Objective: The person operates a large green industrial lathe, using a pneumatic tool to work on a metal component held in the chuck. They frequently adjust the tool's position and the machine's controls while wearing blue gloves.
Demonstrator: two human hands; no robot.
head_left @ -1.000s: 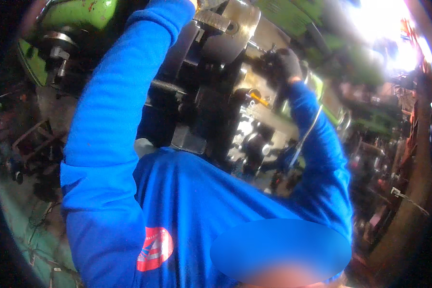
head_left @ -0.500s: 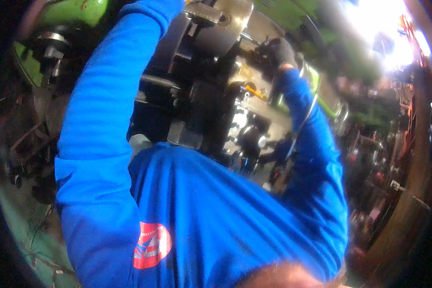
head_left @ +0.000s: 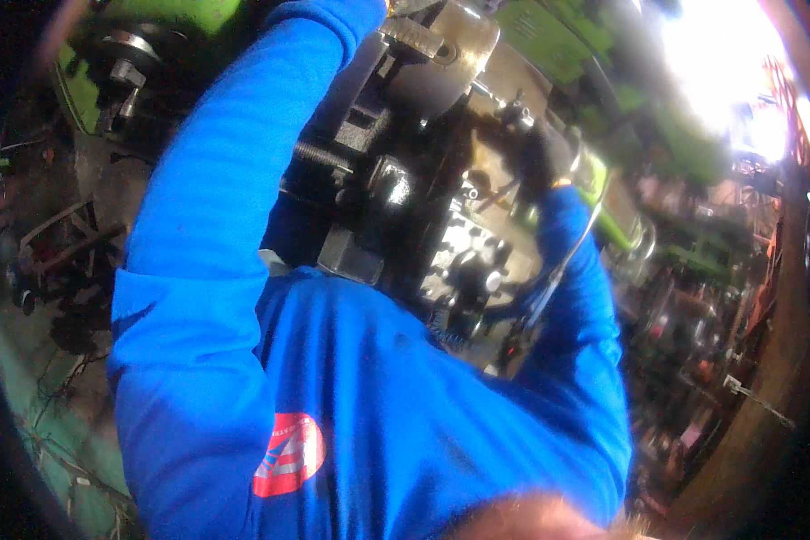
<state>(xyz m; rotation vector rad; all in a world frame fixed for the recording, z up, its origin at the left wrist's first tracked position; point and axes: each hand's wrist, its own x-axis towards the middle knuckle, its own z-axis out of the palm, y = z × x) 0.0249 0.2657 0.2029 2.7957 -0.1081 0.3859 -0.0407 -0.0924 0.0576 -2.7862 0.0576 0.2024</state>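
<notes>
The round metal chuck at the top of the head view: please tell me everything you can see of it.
The chuck is a round disc of pale grey, worn metal at the top of the picture, on a dark machine with green parts. A stepped block sits on its face and a small hole shows near the middle. It appears tilted. The blue left sleeve reaches up just beside it; the hand itself is out of view. The dark-gloved right hand is lower right, apart from it.
</notes>
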